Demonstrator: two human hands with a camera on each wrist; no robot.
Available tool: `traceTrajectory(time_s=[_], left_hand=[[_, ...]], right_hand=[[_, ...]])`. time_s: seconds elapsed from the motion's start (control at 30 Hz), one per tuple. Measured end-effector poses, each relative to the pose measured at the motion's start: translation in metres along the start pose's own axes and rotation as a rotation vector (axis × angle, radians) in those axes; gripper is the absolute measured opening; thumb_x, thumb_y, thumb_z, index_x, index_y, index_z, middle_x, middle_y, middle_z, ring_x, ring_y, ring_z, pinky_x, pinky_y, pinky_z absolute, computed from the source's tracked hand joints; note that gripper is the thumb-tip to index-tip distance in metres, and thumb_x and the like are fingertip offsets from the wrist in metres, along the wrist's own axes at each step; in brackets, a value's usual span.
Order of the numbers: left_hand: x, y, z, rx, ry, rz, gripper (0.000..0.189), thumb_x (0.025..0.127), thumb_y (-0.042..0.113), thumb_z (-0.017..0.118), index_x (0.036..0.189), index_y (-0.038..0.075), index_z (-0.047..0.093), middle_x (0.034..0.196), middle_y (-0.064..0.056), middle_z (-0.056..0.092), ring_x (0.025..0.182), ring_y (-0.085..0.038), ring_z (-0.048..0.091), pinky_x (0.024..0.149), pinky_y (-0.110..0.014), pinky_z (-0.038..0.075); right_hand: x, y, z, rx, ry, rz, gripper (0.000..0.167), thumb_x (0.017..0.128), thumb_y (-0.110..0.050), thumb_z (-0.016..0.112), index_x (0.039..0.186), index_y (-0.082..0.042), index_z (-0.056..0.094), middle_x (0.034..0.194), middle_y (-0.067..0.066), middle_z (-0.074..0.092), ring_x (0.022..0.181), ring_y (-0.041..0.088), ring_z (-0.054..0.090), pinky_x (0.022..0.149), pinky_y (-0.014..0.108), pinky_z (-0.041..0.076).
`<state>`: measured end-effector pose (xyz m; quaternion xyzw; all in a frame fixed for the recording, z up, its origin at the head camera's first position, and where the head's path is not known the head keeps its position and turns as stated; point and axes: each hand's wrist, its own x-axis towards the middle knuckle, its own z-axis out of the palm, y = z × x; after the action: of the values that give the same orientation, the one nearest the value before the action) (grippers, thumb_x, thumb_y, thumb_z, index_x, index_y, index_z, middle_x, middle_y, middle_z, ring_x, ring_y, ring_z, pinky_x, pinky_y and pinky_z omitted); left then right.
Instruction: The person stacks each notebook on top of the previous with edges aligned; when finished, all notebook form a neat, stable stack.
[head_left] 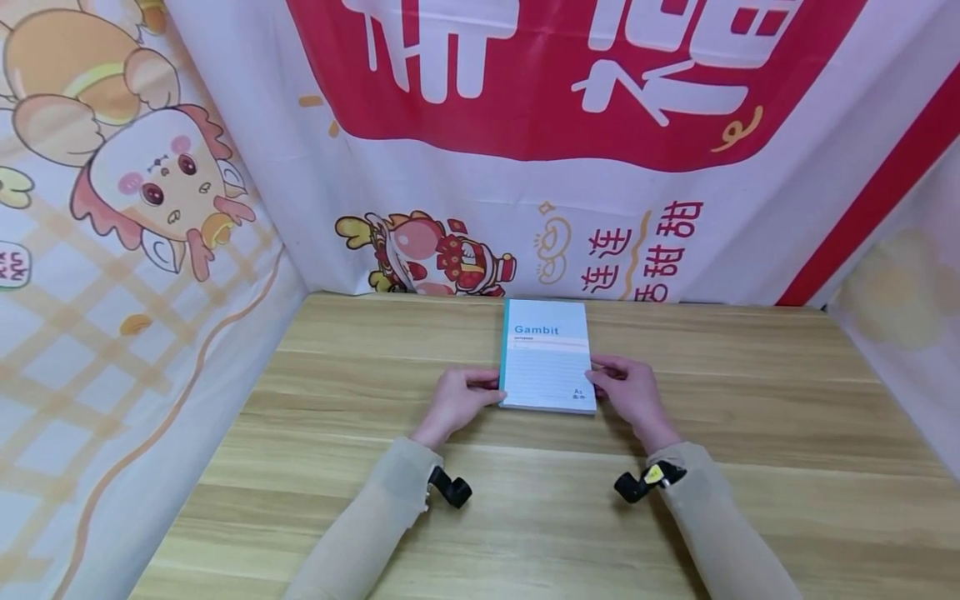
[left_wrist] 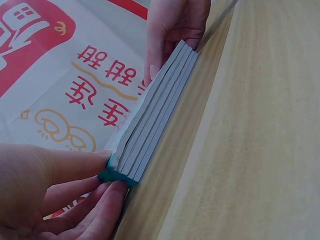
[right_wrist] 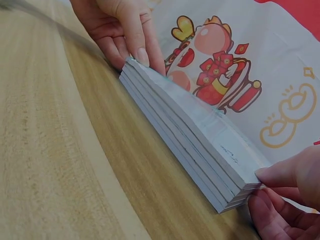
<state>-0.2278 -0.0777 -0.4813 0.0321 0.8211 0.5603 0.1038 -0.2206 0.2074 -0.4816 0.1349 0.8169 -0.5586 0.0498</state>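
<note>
A stack of several notebooks [head_left: 547, 358] lies on the wooden table near its back edge, a pale blue "Gambit" cover on top and a teal spine at left. My left hand [head_left: 463, 398] holds the spine side near the front corner, thumb at the top edge and fingers lower down. On the opposite side my right hand [head_left: 630, 393] grips the stack, its thumb on the cover's edge. Both wrist views show the layered page edges of the notebook stack [left_wrist: 157, 117] between the two hands. In the right wrist view the layers [right_wrist: 175, 142] sit nearly flush.
Behind the table [head_left: 540, 517] hangs a white cloth [head_left: 450, 183] with red print, meeting the back edge close behind the stack. A patterned cloth [head_left: 112, 333] borders the left side, and another pale cloth [head_left: 900, 308] the right. Small black devices [head_left: 452, 490] are strapped to both wrists.
</note>
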Motion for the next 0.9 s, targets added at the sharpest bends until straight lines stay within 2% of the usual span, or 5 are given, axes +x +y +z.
traceTrajectory(time_s=[0.27, 0.37, 0.6, 0.9], left_hand=[[0.0058, 0.0011, 0.0035, 0.038, -0.016, -0.013, 0.032, 0.087, 0.015, 0.083, 0.119, 0.014, 0.076, 0.114, -0.001, 0.074, 0.096, -0.014, 0.069, 0.086, -0.034, 0.057], [0.0071, 0.0013, 0.0045, 0.022, -0.025, -0.007, 0.032, 0.087, 0.014, 0.083, 0.119, 0.012, 0.076, 0.111, -0.002, 0.074, 0.095, -0.014, 0.069, 0.085, -0.033, 0.057], [0.0069, -0.0004, 0.0052, 0.029, -0.027, 0.007, 0.033, 0.088, 0.012, 0.082, 0.12, 0.01, 0.075, 0.108, -0.003, 0.074, 0.093, -0.015, 0.069, 0.082, -0.031, 0.058], [0.0037, -0.0058, -0.0032, 0.015, -0.021, 0.029, 0.033, 0.09, 0.014, 0.081, 0.121, 0.008, 0.074, 0.113, -0.005, 0.074, 0.097, -0.017, 0.069, 0.083, -0.032, 0.058]], right_hand=[[0.0032, 0.0027, -0.0038, -0.016, 0.009, -0.015, 0.041, 0.1, -0.023, 0.069, 0.139, -0.014, 0.062, 0.126, 0.011, 0.062, 0.111, 0.025, 0.059, 0.095, 0.039, 0.053], [0.0049, 0.004, -0.0049, -0.02, 0.011, -0.014, 0.042, 0.1, -0.023, 0.069, 0.141, -0.015, 0.061, 0.126, 0.011, 0.062, 0.111, 0.025, 0.059, 0.095, 0.04, 0.052], [0.0028, 0.0027, -0.0057, -0.031, -0.028, 0.022, 0.044, 0.102, -0.026, 0.066, 0.143, -0.015, 0.058, 0.137, 0.011, 0.058, 0.121, 0.027, 0.055, 0.104, 0.045, 0.047], [0.0036, 0.0033, 0.0022, -0.039, -0.018, -0.004, 0.043, 0.101, -0.028, 0.067, 0.142, -0.016, 0.06, 0.136, 0.01, 0.058, 0.119, 0.027, 0.056, 0.101, 0.044, 0.049]])
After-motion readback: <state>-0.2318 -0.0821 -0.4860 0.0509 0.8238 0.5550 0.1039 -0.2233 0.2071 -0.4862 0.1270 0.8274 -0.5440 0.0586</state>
